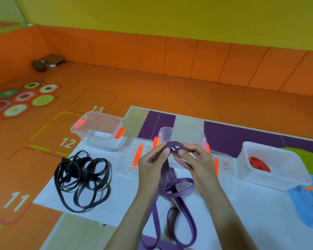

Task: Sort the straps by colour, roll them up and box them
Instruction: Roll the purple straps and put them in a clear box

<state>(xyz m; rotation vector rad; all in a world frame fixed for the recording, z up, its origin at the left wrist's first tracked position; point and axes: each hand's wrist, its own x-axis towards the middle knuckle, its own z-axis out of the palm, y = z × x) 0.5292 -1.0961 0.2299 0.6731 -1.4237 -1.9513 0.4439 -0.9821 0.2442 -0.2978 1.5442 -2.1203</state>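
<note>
Rolling in progress: purple strap in hand, black pile waiting

A purple strap (170, 193) is being wound into a small coil above the middle of the white sheet (116, 210). The coil is pinched by the left hand (152, 165) on one side, and the fingers of the right hand (195, 159) are curled round it on the other. The rest of the strap trails in loose loops toward six o'clock.

Sorting appears to be done, since the colours are kept apart. Red straps (258, 163) are already lodged in the white box (260, 179) at three o'clock of the hands, though how neatly they are rolled cannot be judged. The black straps (70, 170) are heaped in a loose tangle at nine o'clock, unrolled and unboxed. Two clear boxes with orange latches are set open: one (101, 143) at ten o'clock, in which no strap is seen, and one (184, 134) at twelve o'clock, partly hidden by the hands. What is left, it is judged, is the greater part: the purple coil to be finished and boxed, then the whole black heap.

Of writing, the floor numerals 13 (97, 109), 12 (67, 143) and 11 (18, 201) can be read, running from eleven to eight o'clock. A small label is carried on each of the two lids (126, 163) lying beside the hands — one label (149, 148) at eleven o'clock, one (225, 165) at three — but the print is too small to be made out.
</note>
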